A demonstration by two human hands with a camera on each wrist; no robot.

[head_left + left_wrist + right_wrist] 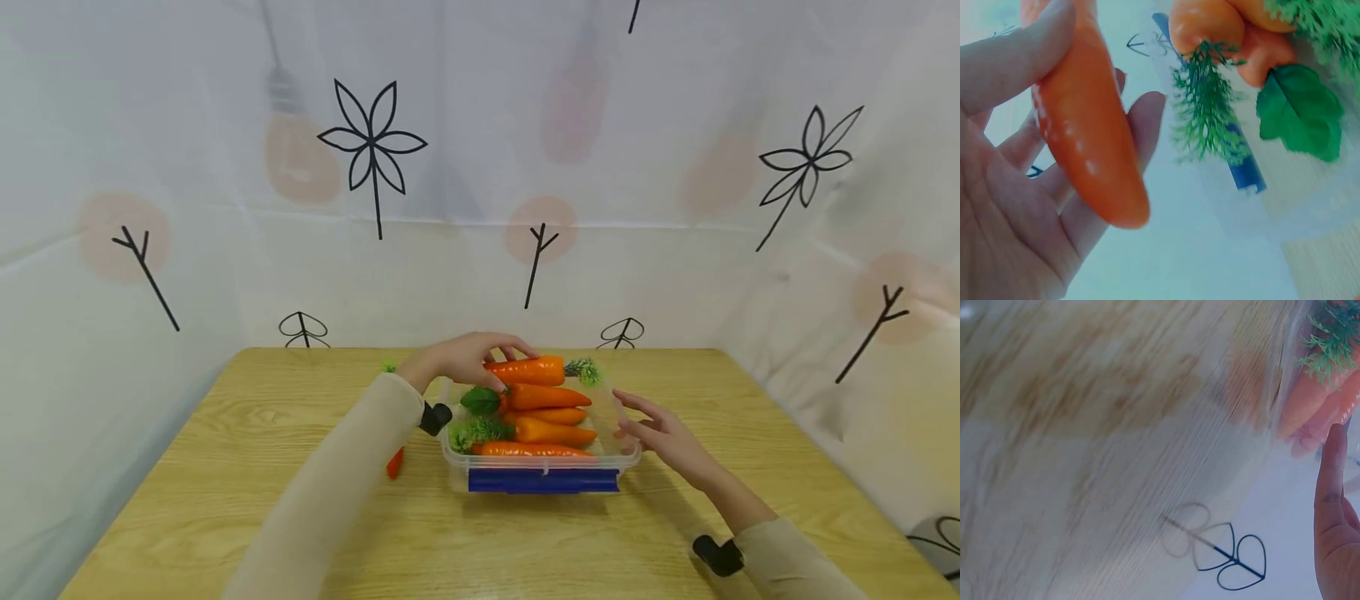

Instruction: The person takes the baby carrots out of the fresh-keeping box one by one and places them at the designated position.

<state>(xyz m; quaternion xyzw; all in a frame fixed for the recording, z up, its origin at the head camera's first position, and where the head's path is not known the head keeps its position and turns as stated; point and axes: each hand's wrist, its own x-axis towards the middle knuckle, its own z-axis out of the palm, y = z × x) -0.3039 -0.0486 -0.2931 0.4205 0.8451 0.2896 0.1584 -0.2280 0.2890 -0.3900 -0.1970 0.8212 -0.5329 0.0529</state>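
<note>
My left hand [472, 358] pinches an orange carrot [536, 371] with green frond tops above the back of a clear plastic container [630, 461]. Close up in the left wrist view, the thumb lies over the held carrot [1088, 125] and fingers are behind it. Several more carrots [551, 431] lie in the container, some with feathery greens [474, 433], one beside a broad green leaf [480, 401]. My right hand [671, 437] touches the container's right side with extended fingers. In the right wrist view, its straight finger [1332, 469] reaches the wall near carrots seen through the plastic.
A blue latch [543, 481] runs along the container's front. Left of it, an orange-red tip [395, 463] shows on the wooden table [195, 500], the rest hidden behind my left arm. Some green [388, 367] peeks out behind that arm. A patterned white cloth [480, 275] hangs behind.
</note>
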